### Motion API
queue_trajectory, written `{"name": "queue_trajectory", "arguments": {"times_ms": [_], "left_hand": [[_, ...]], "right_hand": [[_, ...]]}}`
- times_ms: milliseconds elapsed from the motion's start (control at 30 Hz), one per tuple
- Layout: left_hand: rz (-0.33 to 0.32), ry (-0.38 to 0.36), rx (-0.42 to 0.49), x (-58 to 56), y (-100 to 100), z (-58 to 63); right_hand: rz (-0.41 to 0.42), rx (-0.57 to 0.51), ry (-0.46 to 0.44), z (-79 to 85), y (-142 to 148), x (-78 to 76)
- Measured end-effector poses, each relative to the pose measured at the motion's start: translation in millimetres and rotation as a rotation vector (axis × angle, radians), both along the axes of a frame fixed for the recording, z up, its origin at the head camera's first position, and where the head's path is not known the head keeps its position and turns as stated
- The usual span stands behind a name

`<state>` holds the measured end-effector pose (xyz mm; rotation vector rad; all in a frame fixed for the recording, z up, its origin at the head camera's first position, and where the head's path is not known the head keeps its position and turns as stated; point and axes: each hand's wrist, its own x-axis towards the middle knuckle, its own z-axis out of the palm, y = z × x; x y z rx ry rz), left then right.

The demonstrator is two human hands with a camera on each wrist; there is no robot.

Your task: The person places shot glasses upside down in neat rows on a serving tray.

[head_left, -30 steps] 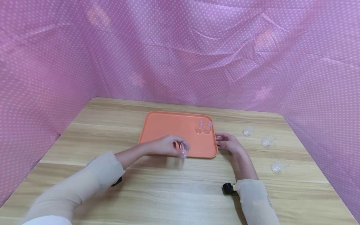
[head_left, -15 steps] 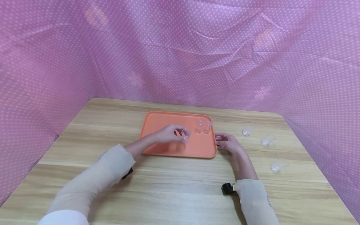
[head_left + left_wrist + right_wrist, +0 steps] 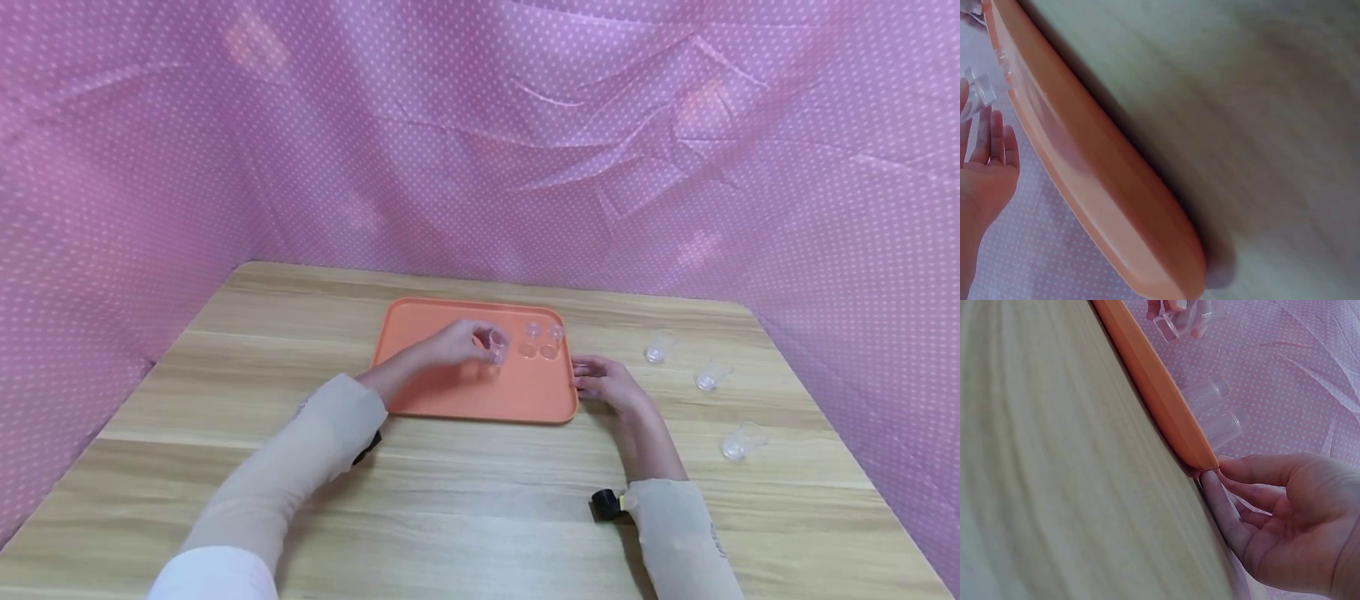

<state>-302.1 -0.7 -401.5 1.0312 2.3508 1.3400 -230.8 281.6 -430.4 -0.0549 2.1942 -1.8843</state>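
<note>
My left hand (image 3: 457, 343) pinches a small clear shot glass (image 3: 498, 348) by its side, upright and a little above the orange tray (image 3: 450, 400). In the left wrist view, that glass (image 3: 982, 90) shows only partly at the left edge. On the tray's right side, several similar glasses (image 3: 549, 351) stand in a tight group. My right hand (image 3: 611, 383) holds the tray's right edge; the right wrist view shows thumb and finger meeting at the rim (image 3: 1209, 464).
Three clear glasses stand apart on the wooden table (image 3: 480, 500), right of the right hand: a far one (image 3: 660, 347), a middle one (image 3: 712, 375) and a near one (image 3: 744, 442). A pink dotted cloth (image 3: 480, 150) surrounds the table.
My left hand has carried its glass away from the tray's front edge, farther back over the tray, closer to the standing glasses. The right hand stays at the tray's edge.
</note>
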Motion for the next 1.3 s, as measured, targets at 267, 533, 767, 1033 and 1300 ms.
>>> {"name": "queue_trajectory", "arguments": {"times_ms": [267, 533, 767, 1033, 1300], "left_hand": [[0.080, -0.060, -0.004, -8.7, 7, 2.2], [0.115, -0.031, -0.024, -13.7, 7, 6.9], [0.101, -0.026, 0.028, -20.3, 3, 3.8], [0.199, -0.066, 0.056, -19.1, -1, 8.1], [0.237, 0.005, 0.027, -22.6, -3, 5.2]], "right_hand": [[-0.014, 0.003, 0.008, -2.1, 0, -0.4], [-0.023, 0.016, -0.006, -2.2, -1, -0.1], [-0.030, 0.006, -0.015, -1.3, -1, -0.6], [-0.021, 0.016, 0.007, -1.9, 0, -0.4], [-0.015, 0.016, -0.008, -1.5, 2, -1.7]]}}
